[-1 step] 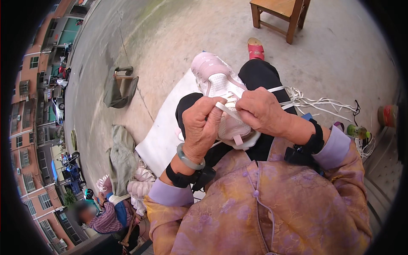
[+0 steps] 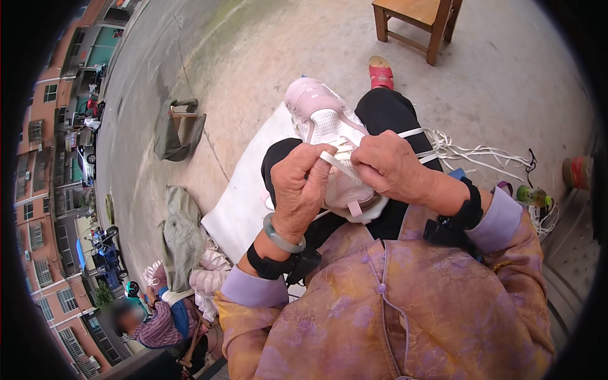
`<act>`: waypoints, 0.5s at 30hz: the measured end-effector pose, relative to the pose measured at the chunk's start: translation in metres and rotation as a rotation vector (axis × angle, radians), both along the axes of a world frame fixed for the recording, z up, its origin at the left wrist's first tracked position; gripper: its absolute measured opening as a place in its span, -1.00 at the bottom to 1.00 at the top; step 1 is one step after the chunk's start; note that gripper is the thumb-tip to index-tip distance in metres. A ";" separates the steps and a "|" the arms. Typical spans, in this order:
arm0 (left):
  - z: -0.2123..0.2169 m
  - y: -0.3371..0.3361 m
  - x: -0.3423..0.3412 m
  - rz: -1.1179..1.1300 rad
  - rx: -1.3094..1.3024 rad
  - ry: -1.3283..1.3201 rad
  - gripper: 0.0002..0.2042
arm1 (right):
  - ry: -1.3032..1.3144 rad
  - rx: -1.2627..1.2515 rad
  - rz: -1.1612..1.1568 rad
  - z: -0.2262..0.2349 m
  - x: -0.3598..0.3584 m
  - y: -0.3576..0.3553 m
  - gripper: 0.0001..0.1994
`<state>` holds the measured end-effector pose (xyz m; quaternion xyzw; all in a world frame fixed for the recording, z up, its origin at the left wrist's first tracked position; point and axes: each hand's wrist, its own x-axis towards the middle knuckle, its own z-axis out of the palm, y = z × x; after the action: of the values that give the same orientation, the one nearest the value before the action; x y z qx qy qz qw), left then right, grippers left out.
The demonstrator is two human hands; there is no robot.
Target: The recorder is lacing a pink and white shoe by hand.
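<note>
From my remote seat I see the left hand (image 2: 303, 190) pinching a flat white lace (image 2: 335, 161) between closed fingers, while the right hand (image 2: 389, 168), also closed, grips the lace just beside it over the pink-and-white sneaker (image 2: 329, 136) resting on the lap under both hands. I judge the lacing partly done: some rows near the toe look threaded, loose ends (image 2: 481, 154) trail out past the right hand, and the upper eyelets seem left. Bare concrete lies ahead of the hands, a white sheet (image 2: 244, 196) spreads off the left hand, and a wooden chair (image 2: 415, 19) stands well beyond.
</note>
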<state>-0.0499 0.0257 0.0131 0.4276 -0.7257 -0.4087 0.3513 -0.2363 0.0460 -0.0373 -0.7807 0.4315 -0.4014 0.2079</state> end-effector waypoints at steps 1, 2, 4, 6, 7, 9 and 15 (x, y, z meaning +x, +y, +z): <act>-0.001 -0.001 0.001 0.001 0.002 0.002 -0.91 | 0.002 0.002 0.001 -0.001 0.001 0.000 -0.94; -0.003 -0.001 0.002 -0.001 -0.022 0.003 -0.89 | 0.001 -0.002 0.009 -0.002 0.002 0.000 -0.94; -0.005 -0.003 0.002 -0.002 -0.044 0.006 -0.87 | 0.003 -0.003 0.018 -0.002 0.003 0.000 -0.94; -0.005 -0.003 0.001 -0.006 -0.038 0.024 -0.86 | 0.011 0.001 0.014 0.000 0.004 0.000 -0.96; -0.005 -0.003 0.001 -0.004 -0.037 0.026 -0.86 | 0.012 0.003 0.016 -0.001 0.004 0.000 -0.96; -0.005 -0.003 0.001 -0.015 -0.043 0.014 -0.86 | -0.107 0.124 0.052 -0.004 0.005 -0.004 -0.97; -0.008 -0.004 0.001 0.010 -0.013 0.053 -0.86 | -0.204 0.369 0.123 -0.004 0.002 -0.012 -0.95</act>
<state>-0.0488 0.0217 0.0056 0.4180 -0.7164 -0.4137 0.3754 -0.2338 0.0338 -0.0412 -0.7097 0.4258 -0.3791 0.4140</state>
